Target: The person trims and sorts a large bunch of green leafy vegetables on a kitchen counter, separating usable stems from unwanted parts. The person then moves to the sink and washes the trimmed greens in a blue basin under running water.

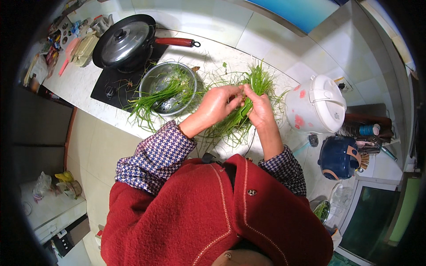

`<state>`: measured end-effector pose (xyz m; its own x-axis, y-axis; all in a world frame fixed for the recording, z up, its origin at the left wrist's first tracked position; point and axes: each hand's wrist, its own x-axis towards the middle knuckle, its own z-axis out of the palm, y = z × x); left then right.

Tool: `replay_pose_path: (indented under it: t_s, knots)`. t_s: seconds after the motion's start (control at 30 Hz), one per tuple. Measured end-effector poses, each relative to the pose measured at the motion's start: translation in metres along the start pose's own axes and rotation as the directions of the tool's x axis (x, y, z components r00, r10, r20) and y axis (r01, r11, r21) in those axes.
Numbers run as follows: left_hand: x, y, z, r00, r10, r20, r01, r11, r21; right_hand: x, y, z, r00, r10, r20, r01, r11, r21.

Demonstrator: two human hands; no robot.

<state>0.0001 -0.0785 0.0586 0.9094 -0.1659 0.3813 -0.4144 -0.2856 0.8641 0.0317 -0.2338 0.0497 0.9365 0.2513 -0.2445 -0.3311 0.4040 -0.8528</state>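
Observation:
Long thin leafy greens [233, 123] lie in a loose pile on the white marbled counter, partly under both hands. My right hand [258, 104] has its fingers closed round a bunch of these greens, with the thumb towards the other hand. Close against its fingertips, my left hand [221, 101] is bent with thumb and fingers near together; whether a strand is between them cannot be told. To the left stands a round metal bowl [144, 87] with more greens in it, some hanging over its rim onto the counter.
A lidded black wok [124, 43] with a red handle stands on the black cooktop [103, 88] at the back left. A white rice cooker with pink flowers [299, 109] is right of the pile. Farther right are a dark blue appliance [336, 158] and a small bowl of greens [321, 211].

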Motion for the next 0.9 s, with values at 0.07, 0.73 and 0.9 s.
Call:
replay_pose_path:
  t_s: [0.07,0.73,0.9]
  knots:
    - [0.002,-0.007,-0.005,0.996,-0.084,-0.033,0.088,0.987,0.131,0.003,0.000,-0.005,0.998,-0.057,-0.020,0.057,0.998,0.016]
    - [-0.010,-0.008,-0.021,0.991,0.040,-0.126,-0.019,0.986,0.164,0.007,-0.031,-0.024,0.993,0.048,-0.112,0.020,0.845,0.535]
    - [-0.009,-0.002,-0.011,0.999,0.041,-0.023,-0.034,0.967,0.252,0.007,-0.030,-0.022,0.994,0.057,-0.095,0.001,0.852,0.524]
